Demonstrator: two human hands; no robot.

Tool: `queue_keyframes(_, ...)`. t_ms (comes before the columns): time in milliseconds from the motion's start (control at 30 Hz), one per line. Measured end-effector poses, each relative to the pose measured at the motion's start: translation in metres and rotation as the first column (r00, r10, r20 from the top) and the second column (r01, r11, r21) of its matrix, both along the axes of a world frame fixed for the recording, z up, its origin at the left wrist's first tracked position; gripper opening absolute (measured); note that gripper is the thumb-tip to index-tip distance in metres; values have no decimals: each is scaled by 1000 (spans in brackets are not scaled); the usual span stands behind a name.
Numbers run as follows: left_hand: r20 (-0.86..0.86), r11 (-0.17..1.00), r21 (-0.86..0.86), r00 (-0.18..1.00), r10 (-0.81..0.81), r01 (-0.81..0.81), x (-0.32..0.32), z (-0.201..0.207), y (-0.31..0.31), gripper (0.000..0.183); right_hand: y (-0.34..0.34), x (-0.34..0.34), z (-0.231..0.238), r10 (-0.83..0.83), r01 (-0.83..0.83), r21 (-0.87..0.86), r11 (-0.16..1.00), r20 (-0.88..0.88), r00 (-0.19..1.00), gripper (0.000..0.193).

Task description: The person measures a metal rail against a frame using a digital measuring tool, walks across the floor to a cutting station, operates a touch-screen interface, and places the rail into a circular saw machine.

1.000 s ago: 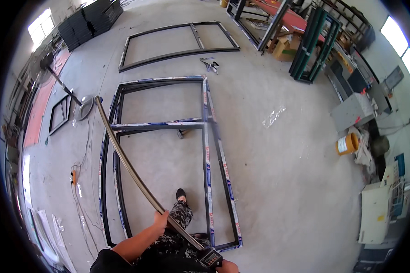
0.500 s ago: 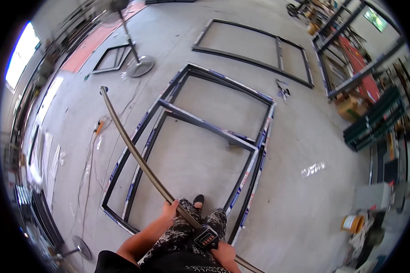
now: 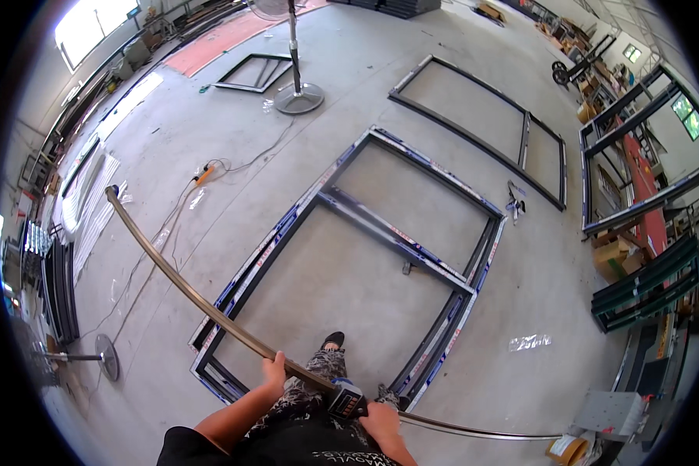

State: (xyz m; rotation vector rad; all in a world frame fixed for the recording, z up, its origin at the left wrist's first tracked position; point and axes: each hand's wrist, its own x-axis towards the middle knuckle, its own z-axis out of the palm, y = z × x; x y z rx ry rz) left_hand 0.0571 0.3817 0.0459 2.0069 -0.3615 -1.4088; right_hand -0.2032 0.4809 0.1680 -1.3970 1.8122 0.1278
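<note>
A long metal bar [image 3: 198,301], bronze in colour, crosses low in front of me from the left to the lower right. It bends in the picture and ends at the left in a small round dark piece. My left hand [image 3: 274,373] is wrapped round the bar left of my legs. Near its middle a dark box [image 3: 349,402] with several orange marks sits against the bar. My right hand [image 3: 382,424] is closed at the box's right side, where the bar runs on; its fingertips are partly hidden. Beneath lie dark rectangular frames [image 3: 400,247] with printed film, stacked slightly askew.
Another frame [image 3: 466,151] lies farther off, with a clamp-like tool [image 3: 515,203] near it. A fan on a round base [image 3: 299,99] stands ahead. An orange power strip [image 3: 204,174] and its cords cross the floor at left. Boxes [image 3: 620,259] and upright frames line the right.
The view has turned, and the bar's far end has swung left and nearer. More of the bar now shows at right. Both hands keep their hold.
</note>
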Motion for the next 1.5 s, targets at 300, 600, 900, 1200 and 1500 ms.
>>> queue_keyframes(300,-36,992,-66,993,109,-111,-61,17,76,34,55,-77,-11,181,-189,-184,965,-60,982,27)
queue_keyframes(600,42,967,23,966,254,-255,-119,-6,169,47,104,-127,24,290,-290,2,957,4,957,32)
queue_keyframes(900,-102,936,21,930,352,-352,-114,22,157,39,75,-122,4,451,-451,-2,892,-7,892,32)
queue_keyframes(1200,-153,898,208,894,421,-387,-82,38,72,37,-8,-88,0,467,-467,-10,884,-8,884,32)
queue_keyframes(1500,-239,852,191,819,521,-487,-5,47,-67,30,-129,2,12,461,-459,49,887,-77,884,33)
